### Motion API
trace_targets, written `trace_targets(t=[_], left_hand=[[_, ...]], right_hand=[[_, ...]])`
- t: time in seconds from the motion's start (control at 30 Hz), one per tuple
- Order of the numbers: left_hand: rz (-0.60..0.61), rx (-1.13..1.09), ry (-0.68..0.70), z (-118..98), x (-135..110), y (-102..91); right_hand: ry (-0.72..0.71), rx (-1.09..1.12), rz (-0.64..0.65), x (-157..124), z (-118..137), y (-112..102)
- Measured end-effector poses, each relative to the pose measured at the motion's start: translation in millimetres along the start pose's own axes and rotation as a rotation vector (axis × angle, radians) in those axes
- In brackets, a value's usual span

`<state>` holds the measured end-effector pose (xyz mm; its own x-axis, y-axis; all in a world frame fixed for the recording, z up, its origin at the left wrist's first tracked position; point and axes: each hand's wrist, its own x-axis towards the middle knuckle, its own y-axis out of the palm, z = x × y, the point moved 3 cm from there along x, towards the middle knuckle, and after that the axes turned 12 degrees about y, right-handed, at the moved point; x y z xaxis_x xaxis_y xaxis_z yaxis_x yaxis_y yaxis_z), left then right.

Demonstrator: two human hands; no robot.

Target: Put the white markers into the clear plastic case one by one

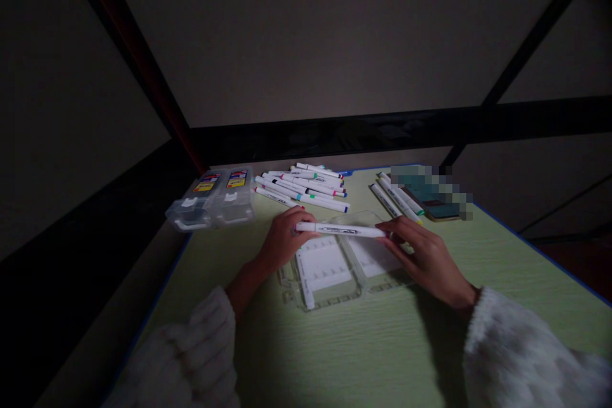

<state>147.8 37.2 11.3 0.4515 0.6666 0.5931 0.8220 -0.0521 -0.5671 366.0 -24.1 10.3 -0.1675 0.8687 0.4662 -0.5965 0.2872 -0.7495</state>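
Note:
I hold a white marker (pixel 340 229) level between both hands, just above an open clear plastic case (pixel 335 271) on the green table. My left hand (pixel 282 241) pinches the marker's left end with curled fingers. My right hand (pixel 423 255) grips its right end. One white marker (pixel 306 284) lies in the case's left half. A loose pile of white markers (pixel 303 186) with coloured caps lies further back.
A closed clear case (pixel 213 204) with coloured labels sits at the table's back left corner. A few more markers (pixel 396 199) lie at the back right beside a dark flat object (pixel 437 204). The table's blue edge (pixel 157 299) runs along the left side; dark bars cross behind.

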Motion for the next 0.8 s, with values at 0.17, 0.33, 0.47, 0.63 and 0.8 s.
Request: trace_targets(t=[0.17, 0.33, 0.47, 0.63, 0.8], left_hand=[[-0.040, -0.058, -0.082, 2.5, 2.2, -2.1], [-0.078, -0.201, -0.251, 9.7, 2.8, -2.6], [-0.121, -0.392, -0.345, 13.6, 1.4, -1.8], [-0.137, -0.472, -0.344, 14.1, 1.0, -1.6], [-0.130, -0.520, -0.344, 15.2, 0.8, -0.2]], right_hand=[[0.006, -0.005, -0.003, -0.1, -0.7, 0.0], [0.028, -0.015, -0.017, -0.8, -3.5, 0.1], [0.043, -0.020, -0.012, -1.6, -4.6, 0.7], [0.040, -0.007, 0.012, -1.5, -3.3, 1.5], [0.038, -0.003, 0.023, -1.4, -3.9, 2.3]])
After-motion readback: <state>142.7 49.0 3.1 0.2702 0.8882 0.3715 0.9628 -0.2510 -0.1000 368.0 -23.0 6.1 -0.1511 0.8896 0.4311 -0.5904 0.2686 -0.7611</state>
